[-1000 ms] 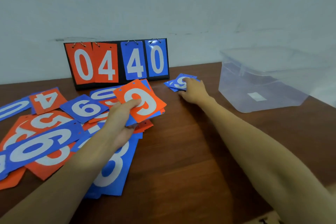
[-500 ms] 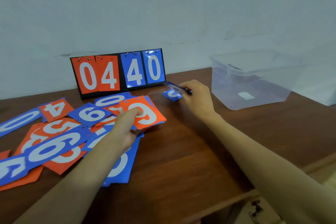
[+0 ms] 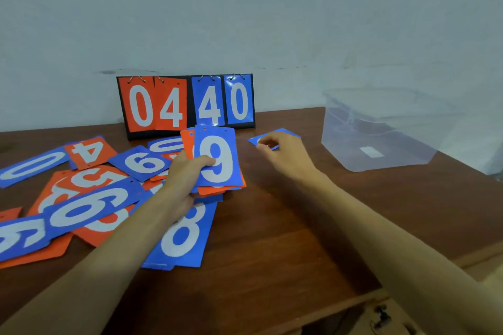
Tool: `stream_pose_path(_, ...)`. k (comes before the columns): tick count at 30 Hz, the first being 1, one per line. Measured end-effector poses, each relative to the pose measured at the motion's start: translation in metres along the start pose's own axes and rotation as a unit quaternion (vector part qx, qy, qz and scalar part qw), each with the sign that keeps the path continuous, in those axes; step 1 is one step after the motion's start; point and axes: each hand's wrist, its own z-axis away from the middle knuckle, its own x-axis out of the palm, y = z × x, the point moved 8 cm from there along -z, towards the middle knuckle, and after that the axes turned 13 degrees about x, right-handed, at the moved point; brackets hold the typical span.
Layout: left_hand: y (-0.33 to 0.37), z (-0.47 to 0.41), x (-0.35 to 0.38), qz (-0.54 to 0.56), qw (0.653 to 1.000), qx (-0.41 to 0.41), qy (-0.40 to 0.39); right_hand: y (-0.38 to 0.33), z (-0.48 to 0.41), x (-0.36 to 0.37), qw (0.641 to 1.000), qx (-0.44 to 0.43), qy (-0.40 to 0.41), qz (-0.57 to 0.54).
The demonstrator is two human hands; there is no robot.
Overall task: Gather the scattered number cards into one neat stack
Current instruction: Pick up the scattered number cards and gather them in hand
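Note:
My left hand [image 3: 185, 177] grips a small stack of number cards [image 3: 217, 160] just above the table, tilted up, with a blue 9 on top and orange cards beneath. To its right, my right hand [image 3: 285, 155] pinches the near edge of a single blue card [image 3: 285, 134] that lies on the wooden table [image 3: 285, 226]. More cards are scattered and overlapping at the left: a large blue 8 [image 3: 182, 234] under my left forearm, a blue 6 [image 3: 89, 204], an orange 4 [image 3: 89, 151], a blue 0 [image 3: 32, 164] and a smaller blue 9 [image 3: 141, 162].
A black flip scoreboard [image 3: 187, 103] reading 04 40 stands against the wall behind the cards. A clear plastic box with a lid [image 3: 381, 130] sits at the right rear. The table's front edge runs diagonally at the lower right.
A blue 9 now tops the stack in my left hand, where an orange card showed before, and the stack is tilted up. My right hand has gone back down to the remaining blue card.

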Motion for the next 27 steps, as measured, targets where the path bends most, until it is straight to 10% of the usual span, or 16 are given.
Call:
stream_pose_path(8, -0.014, -0.005, -0.011, 0.017, 1.0, 0.003, 0.01, 0.06, -0.069, 0.052, 0.966, 0.117, -0.037, 0.229)
stream_pose_path(16, -0.01, -0.004, -0.022, 0.029, 0.999, 0.016, 0.018, 0.026, -0.041, 0.044, 0.967, 0.001, -0.018, 0.254)
stream_pose_path(27, 0.0, 0.002, -0.047, -0.013, 0.999, -0.002, 0.05, -0.01, 0.022, 0.012, 0.994, -0.02, -0.012, -0.107)
